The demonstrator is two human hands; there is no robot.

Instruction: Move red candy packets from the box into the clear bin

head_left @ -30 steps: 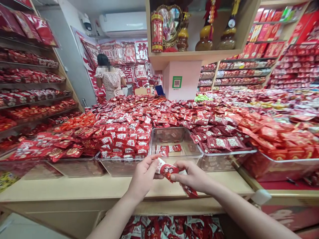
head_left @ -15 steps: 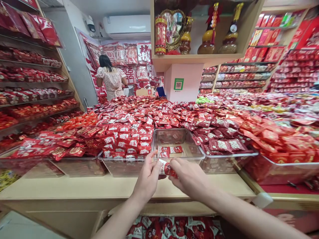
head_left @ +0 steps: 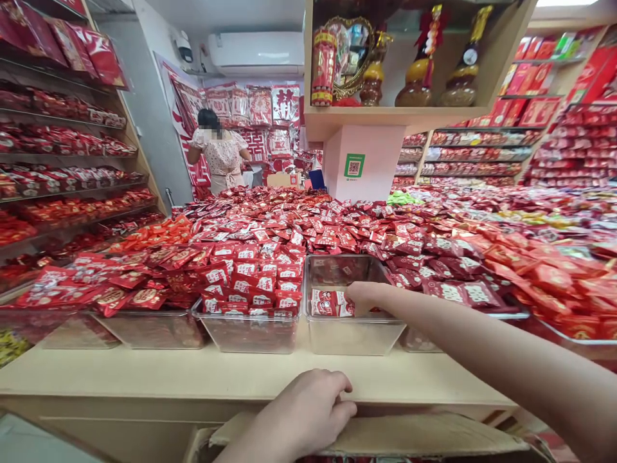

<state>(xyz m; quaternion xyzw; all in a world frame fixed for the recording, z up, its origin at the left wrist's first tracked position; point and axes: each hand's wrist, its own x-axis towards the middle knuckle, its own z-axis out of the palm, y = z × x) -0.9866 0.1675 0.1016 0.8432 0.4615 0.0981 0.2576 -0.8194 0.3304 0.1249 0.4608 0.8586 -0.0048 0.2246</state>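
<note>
My right hand [head_left: 367, 297] reaches into a clear plastic bin [head_left: 355, 337], its fingers closed on a small red-and-white packet that they mostly hide. Beside the fingertips, small red-and-white packets [head_left: 322, 302] lie flat on the bin's floor. My left hand [head_left: 315, 408] hangs over the front of the counter, above the flap of a cardboard carton [head_left: 424, 434]. Its fingers are loosely bent, with the thumb apart from the forefinger and nothing between them.
Bins heaped with red packets [head_left: 250, 283] stand on the left, and dark red packets [head_left: 453, 289] rise on the right. The pale counter [head_left: 144, 376] runs along the front. A shelf box [head_left: 395, 116] overhangs the pile. A person [head_left: 219, 154] stands at the back, turned away.
My hands have parted. The right one has moved forward into the bin with the packet; the left one has let go and dropped back toward the carton. The view has shifted slightly.
</note>
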